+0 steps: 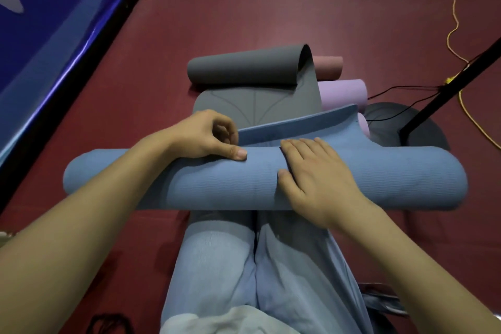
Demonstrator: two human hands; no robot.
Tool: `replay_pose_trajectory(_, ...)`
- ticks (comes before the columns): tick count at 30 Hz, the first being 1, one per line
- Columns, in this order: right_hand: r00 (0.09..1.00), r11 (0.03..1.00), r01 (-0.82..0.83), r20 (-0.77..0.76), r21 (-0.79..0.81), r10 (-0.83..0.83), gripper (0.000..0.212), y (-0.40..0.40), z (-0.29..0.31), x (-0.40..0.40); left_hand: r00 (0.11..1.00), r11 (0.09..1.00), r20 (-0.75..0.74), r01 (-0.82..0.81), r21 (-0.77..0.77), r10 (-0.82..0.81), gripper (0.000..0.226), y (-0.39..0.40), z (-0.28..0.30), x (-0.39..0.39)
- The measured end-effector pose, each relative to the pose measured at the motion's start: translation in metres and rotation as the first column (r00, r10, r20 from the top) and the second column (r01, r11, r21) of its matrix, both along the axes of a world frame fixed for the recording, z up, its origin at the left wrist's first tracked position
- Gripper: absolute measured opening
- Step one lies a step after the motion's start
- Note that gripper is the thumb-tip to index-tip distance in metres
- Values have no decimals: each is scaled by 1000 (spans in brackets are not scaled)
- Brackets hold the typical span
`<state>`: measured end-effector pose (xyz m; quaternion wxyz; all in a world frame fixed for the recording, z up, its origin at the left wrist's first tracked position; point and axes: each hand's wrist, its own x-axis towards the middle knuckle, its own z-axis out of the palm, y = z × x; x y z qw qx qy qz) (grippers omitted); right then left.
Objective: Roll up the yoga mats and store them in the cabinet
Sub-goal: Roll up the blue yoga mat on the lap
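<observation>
Blue mat (366, 179) nearly rolled: left hand (206, 135) pinches its loose flap, right hand (311, 173) presses flat. Grey mat (244, 68) half-rolled, no cabinet visible.

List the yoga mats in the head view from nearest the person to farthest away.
blue mat being rolled under both hands → grey mat, partly rolled at its far end → pink roll at the back. The purple rolls sit off to the right, overlapping this order, so I leave them out.
</observation>
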<state>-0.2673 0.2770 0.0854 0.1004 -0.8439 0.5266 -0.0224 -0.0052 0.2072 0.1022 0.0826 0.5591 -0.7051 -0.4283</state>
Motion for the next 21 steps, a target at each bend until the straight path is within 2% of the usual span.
replay_pose_trajectory(3, 999, 999, 44, -27, -10, -45, 67, -15, 0, 10, 987, 999, 158, 35, 16, -37, 48, -4, 10, -3)
replay_pose_trajectory(6, 999, 998, 53, 6, 27, -53, 72, -23, -1, 10, 948, 997, 309, 71, 14, -72, 58, -3, 18, -7)
replay_pose_trajectory(9, 999, 997, 43, 21, 57, -44, 69, -27, 0, 11, 935, 996, 345, 76, 42, -86, 67, 6, 23, -8)
replay_pose_trajectory(11, 998, 994, 52, 15, 98, -54, 64, -30, 1, 14, 914, 990, 381, 118, 83, -141, 81, 12, 26, -12)
replay_pose_trajectory(13, 997, 986, 72, 5, 149, -74, 62, -35, 3, 17, 848, 982, 494, 160, 105, -191, 95, 16, 28, -22)
replay_pose_trajectory(16, 995, 973, 102, -10, 207, -103, 57, -44, 5, 22, 658, 969, 714, 210, 133, -241, 102, 24, 32, -45)
replay_pose_trajectory(17, 994, 971, 113, -12, 211, -113, 53, -48, 5, 23, 609, 964, 754, 229, 131, -247, 113, 26, 30, -50)
replay_pose_trajectory(19, 990, 972, 144, -19, 184, -143, 56, -52, 4, 25, 579, 961, 777, 250, 119, -247, 151, 29, 24, -53)
replay_pose_trajectory(20, 987, 974, 160, -22, 159, -158, 62, -52, 3, 27, 584, 961, 776, 256, 102, -238, 158, 30, 21, -51)
replay_pose_trajectory(21, 985, 976, 173, -26, 135, -171, 66, -51, 2, 28, 595, 962, 774, 263, 71, -219, 152, 32, 19, -49)
